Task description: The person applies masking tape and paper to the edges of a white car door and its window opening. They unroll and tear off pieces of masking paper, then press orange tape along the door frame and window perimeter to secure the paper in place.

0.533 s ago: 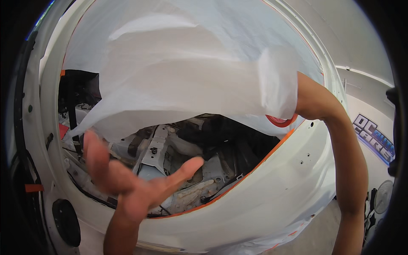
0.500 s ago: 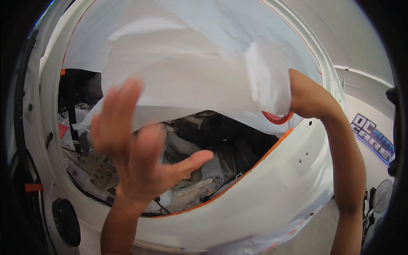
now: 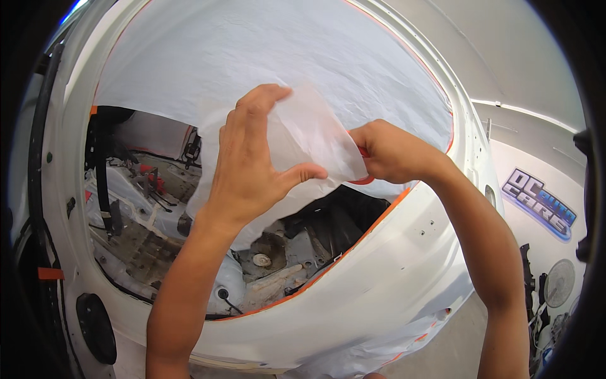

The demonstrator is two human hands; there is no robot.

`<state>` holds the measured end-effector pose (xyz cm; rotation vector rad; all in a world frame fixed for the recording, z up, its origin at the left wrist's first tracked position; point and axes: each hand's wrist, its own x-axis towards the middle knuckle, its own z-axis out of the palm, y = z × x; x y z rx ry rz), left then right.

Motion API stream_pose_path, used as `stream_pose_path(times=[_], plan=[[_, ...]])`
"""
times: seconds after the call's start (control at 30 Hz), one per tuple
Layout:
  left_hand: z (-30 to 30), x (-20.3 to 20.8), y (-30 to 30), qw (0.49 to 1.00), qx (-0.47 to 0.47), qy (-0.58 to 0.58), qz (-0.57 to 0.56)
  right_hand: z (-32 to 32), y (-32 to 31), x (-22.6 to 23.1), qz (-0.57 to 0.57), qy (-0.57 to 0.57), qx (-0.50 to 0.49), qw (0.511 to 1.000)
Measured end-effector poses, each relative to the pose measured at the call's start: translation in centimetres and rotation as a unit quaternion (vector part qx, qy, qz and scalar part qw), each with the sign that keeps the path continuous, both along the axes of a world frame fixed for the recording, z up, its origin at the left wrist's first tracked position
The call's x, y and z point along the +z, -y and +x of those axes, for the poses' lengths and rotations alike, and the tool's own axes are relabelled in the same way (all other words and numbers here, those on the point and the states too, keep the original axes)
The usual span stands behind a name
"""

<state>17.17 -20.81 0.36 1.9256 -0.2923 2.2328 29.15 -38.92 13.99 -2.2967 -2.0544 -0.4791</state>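
A loose piece of thin white masking sheet [image 3: 309, 120] hangs in front of me. My left hand [image 3: 249, 145] is open against its near side, thumb and fingers spread, the fingertips bent near its top edge. At the sheet's right edge, my right hand [image 3: 394, 151] is closed round a red curved thing [image 3: 362, 181]; fingers and sheet hide most of it, so its kind does not show. Behind them, a larger white masking sheet [image 3: 252, 44] covers the upper part of an opening in a white car body [image 3: 379, 271].
Orange tape [image 3: 353, 249] lines the opening's lower right edge. Inside show bare metal, a black strap [image 3: 101, 170] and a red part [image 3: 151, 180]. A round black speaker-like disc [image 3: 96, 328] sits at lower left. A fan [image 3: 558, 283] stands below a wall sign [image 3: 540, 202].
My left hand has moved up and right onto the sheet. My right hand has come left and slightly down with the red thing. The loose sheet now covers less of the opening.
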Motion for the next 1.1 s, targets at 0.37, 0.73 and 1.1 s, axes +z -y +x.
stream_pose_path(times=[0.37,0.73,1.1], plan=[[0.9,-1.3,-1.4,0.98,0.165,0.1,0.046,3.4,-2.5,-1.7,0.107,-0.059,-0.057,0.991],[5.1,-3.3,0.4,0.979,0.189,0.071,-0.015,-1.5,-1.7,-1.8,0.162,0.367,0.251,0.881],[9.3,-5.5,3.8,0.998,-0.055,0.03,-0.01,1.9,1.0,-0.9,0.05,0.403,0.223,0.886]])
